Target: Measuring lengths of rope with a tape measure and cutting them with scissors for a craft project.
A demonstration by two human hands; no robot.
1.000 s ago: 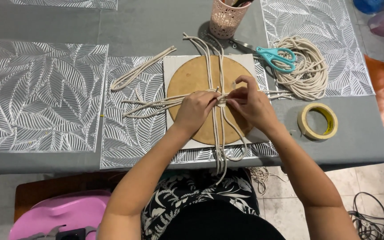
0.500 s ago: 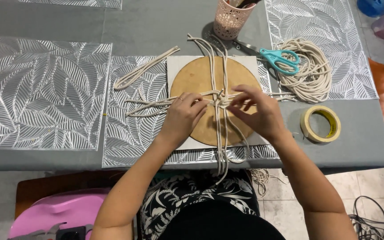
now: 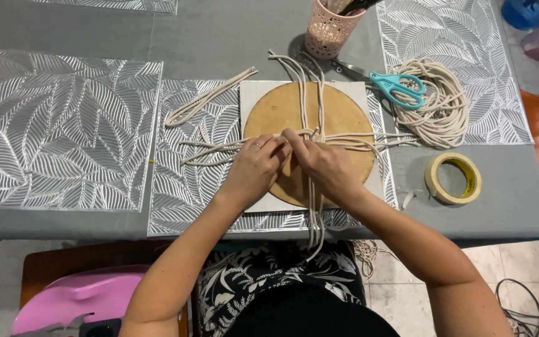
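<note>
Fingers of both hands meet at the crossing of the cream cords (image 3: 312, 134), pinched close with no open gap showing. The left hand (image 3: 256, 167) comes in from the lower left and its fingertips close on the horizontal strands just left of the crossing. The right hand (image 3: 327, 167) comes in from the lower right, its forefinger reaching up to the knot point (image 3: 307, 133); the exact strands it grips are hidden beneath the fingers. The crossing lies directly ahead of both sets of fingertips, on the upper middle of the round wooden board (image 3: 344, 112). One cord bundle runs lengthwise toward and away from the person, over the table edge (image 3: 506, 234); the other runs left to right across it. Neither hand is clearly nearer: both touch it. Scissors (image 3: 394, 84), a cord coil (image 3: 444, 118) and a tape roll (image 3: 453, 179) lie to the right, well apart from the hands.
</note>
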